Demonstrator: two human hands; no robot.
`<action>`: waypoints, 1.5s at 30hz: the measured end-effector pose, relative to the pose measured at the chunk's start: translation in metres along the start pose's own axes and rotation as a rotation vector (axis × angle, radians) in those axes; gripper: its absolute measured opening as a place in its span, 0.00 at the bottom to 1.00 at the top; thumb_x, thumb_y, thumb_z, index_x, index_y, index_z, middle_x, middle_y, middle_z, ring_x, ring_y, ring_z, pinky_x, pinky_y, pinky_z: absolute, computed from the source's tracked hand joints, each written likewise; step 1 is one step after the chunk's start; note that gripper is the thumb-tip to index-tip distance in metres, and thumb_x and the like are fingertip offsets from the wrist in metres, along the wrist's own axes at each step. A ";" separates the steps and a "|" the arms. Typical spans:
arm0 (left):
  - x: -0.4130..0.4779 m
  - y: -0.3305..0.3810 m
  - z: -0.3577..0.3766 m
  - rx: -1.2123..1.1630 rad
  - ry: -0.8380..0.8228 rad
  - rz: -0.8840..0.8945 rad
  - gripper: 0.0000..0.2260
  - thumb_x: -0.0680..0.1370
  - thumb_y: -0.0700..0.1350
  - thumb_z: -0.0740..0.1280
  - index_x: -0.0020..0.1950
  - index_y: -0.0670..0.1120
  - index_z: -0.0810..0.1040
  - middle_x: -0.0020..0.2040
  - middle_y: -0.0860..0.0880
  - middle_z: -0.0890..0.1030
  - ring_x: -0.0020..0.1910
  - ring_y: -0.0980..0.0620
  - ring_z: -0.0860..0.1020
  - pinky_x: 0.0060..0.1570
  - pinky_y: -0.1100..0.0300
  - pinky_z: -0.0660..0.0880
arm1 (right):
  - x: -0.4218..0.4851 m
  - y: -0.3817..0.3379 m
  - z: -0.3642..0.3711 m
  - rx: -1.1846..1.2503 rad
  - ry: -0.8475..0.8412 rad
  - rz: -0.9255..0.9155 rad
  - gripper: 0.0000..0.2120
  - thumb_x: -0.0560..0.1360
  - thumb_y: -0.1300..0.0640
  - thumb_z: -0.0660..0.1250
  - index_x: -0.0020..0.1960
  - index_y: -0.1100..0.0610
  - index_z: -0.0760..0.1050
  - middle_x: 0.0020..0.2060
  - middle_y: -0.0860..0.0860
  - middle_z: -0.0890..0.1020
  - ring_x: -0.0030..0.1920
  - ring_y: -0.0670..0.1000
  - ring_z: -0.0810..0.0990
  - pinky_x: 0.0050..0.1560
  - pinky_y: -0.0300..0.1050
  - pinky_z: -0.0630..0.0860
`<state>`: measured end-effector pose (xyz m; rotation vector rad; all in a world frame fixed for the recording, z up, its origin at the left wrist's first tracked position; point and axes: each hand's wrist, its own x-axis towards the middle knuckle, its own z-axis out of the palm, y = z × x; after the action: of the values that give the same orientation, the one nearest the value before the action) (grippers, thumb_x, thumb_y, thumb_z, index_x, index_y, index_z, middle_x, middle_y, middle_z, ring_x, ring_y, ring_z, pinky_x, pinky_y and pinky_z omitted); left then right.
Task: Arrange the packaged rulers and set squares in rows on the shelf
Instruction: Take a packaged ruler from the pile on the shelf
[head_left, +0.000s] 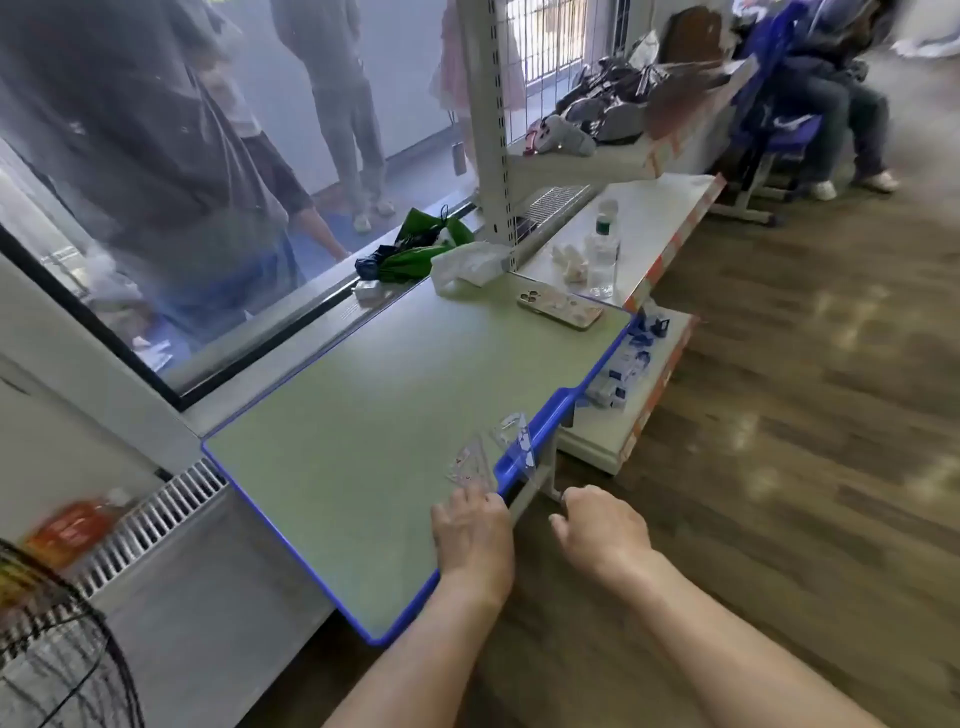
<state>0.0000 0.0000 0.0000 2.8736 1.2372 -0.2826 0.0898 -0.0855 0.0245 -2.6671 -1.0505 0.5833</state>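
Clear plastic triangular set squares (475, 462) lie at the near right edge of the green, blue-rimmed bench (389, 415), one overhanging the rim. The left hand (472, 535) touches their near corner; whether it pinches them is unclear. The right hand (602, 535) hangs just right of the bench, loosely curled, holding nothing.

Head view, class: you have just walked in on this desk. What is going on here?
A person's left hand rests on the near end of the clear set-square packs at the right edge of the green desk; whether it pinches them cannot be told. The right hand hovers just off that edge, loosely curled, nothing visible in it. The packs are not yet on the white shelf beyond, where small blue boxes lie.
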 end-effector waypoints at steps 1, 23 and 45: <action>0.005 -0.001 0.002 0.022 0.004 0.007 0.16 0.79 0.42 0.59 0.68 0.46 0.69 0.64 0.45 0.72 0.63 0.45 0.70 0.58 0.52 0.67 | 0.004 -0.001 0.002 0.014 -0.010 0.016 0.11 0.80 0.50 0.60 0.55 0.54 0.75 0.51 0.50 0.78 0.50 0.51 0.79 0.41 0.42 0.67; 0.051 -0.005 0.039 0.116 0.064 0.034 0.23 0.77 0.38 0.60 0.73 0.42 0.64 0.66 0.42 0.70 0.66 0.42 0.68 0.67 0.43 0.61 | 0.089 -0.020 0.046 0.447 -0.077 0.298 0.09 0.79 0.51 0.61 0.46 0.55 0.72 0.35 0.47 0.74 0.31 0.44 0.71 0.27 0.38 0.63; 0.025 0.035 0.032 0.008 0.205 0.289 0.16 0.54 0.31 0.77 0.40 0.37 0.83 0.35 0.42 0.79 0.30 0.45 0.78 0.29 0.56 0.77 | 0.070 0.025 0.048 0.642 -0.012 0.489 0.12 0.76 0.50 0.63 0.49 0.56 0.82 0.45 0.53 0.85 0.48 0.54 0.83 0.49 0.45 0.78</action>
<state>0.0365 -0.0087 -0.0377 3.0962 0.8204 0.0097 0.1308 -0.0532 -0.0465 -2.3074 -0.1347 0.8488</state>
